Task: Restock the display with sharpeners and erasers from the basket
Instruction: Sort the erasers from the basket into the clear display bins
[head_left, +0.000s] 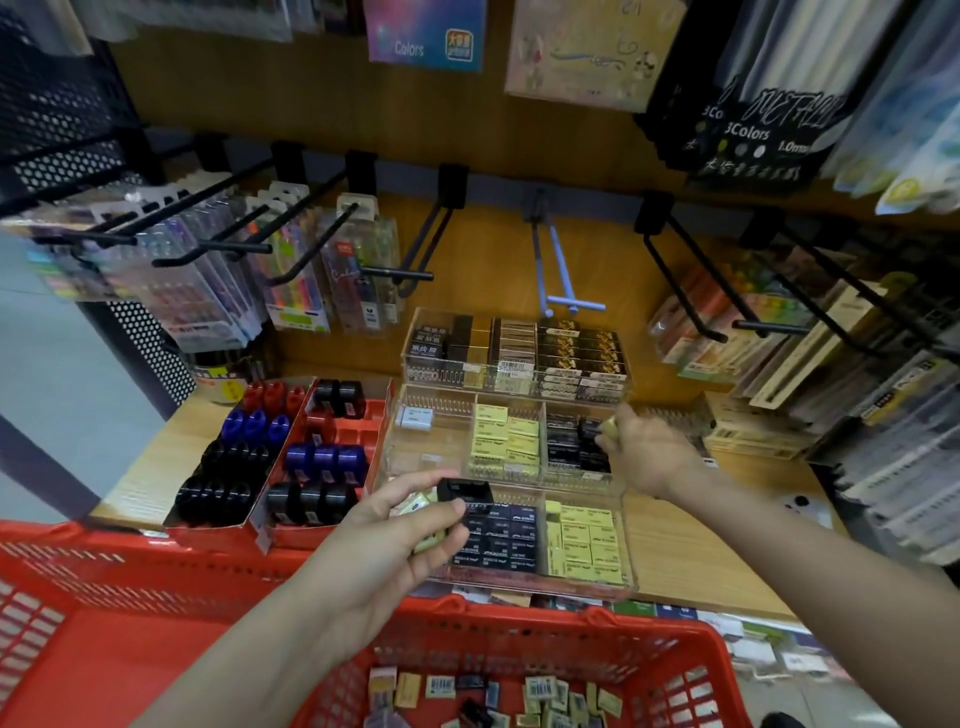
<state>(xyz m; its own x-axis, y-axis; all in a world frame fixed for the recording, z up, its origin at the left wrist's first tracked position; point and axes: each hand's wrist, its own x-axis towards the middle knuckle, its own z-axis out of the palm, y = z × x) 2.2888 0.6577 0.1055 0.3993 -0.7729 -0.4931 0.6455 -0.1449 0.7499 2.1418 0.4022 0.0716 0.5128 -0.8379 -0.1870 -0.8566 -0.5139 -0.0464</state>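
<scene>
- Erasers and sharpeners lie loose in the red basket (670, 670) nearest us; we cannot count them exactly.
- Our left hand (395, 525) grips one black sharpener (464, 491) together with pale yellow erasers (431, 540), over the near clear tray (587, 584).
- Our right hand (649, 454) pinches one yellow eraser (609, 427) above the middle clear tray (519, 477), by its black-eraser compartment (574, 444).
- We count three clear trays (511, 387) stepping back from near to far.
- Left of them, two red cartons (363, 447) hold round sharpeners in red, blue and black.
- Hanging packs far above read "Colors" (409, 49) and "3Colors 1.0mm" (748, 132).
</scene>
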